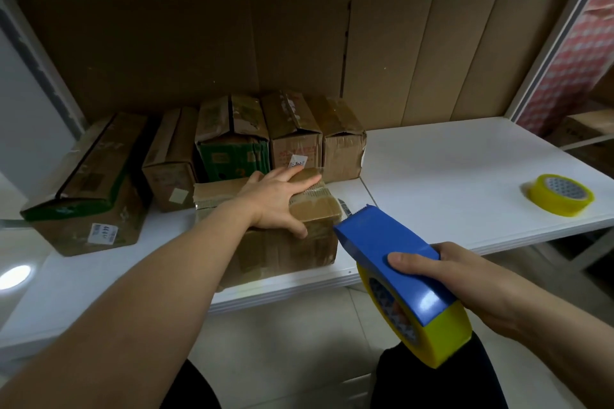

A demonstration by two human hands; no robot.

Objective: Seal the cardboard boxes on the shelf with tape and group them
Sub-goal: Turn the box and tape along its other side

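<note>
Cardboard box (275, 242) under left hand (280, 199), palm flat, fingers spread on top flap. Right hand (465, 279) grips blue dispenser (395, 262), blade just right of box; seam runs left-right.

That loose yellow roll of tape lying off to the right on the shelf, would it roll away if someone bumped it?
Probably not: the yellow tape roll lies flat on its side on the white shelf, so a nudge should slide it. Set on edge, it would likely roll. It looks stiff and light, being hollow in the middle.
</note>
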